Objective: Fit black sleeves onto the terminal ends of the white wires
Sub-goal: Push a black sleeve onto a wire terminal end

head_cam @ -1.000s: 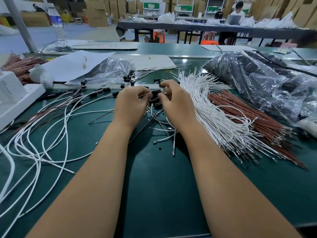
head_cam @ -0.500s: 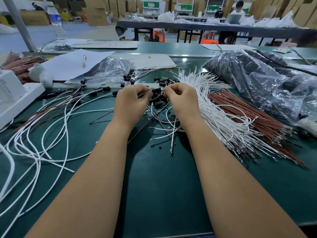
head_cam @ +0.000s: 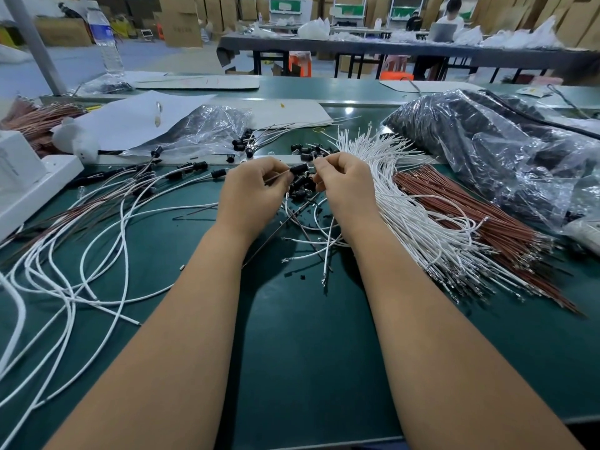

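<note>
Green matting covers the desk (head_cam: pixel 292 368) under your arms, and the work sits at its middle, where your two hands meet. Your black sleeve (head_cam: pixel 298 168) is pinched between them: a short, matte, tube-like piece, its long axis running nearly level from left to right, tipped slightly up toward the right. Your left hand (head_cam: pixel 251 193) has its grip closed on a thin wire (head_cam: pixel 276 177) that enters the sleeve from the left. Your right hand (head_cam: pixel 345 186) has its fingertips clamped on the sleeve's far end, so both hands are equally close and the coming push, as I judge it, runs along that axis, wire into sleeve. Whether the terminal is seated inside, you cannot tell; the sleeve hides it.

Just below the sleeve lies a small heap of loose black sleeves (head_cam: pixel 300 190), hard-looking and glossy. Right of the sleeve fans a thick bundle of white wires (head_cam: pixel 406 216), smooth-jacketed, with bright metal terminals at their near ends. Beyond that bundle lie reddish-brown wires (head_cam: pixel 480 216) and a crinkled clear plastic bag (head_cam: pixel 487 151) of dark parts. Left of the sleeve, long white wires (head_cam: pixel 81 254) loop loosely across the matting, some already capped in black.
</note>
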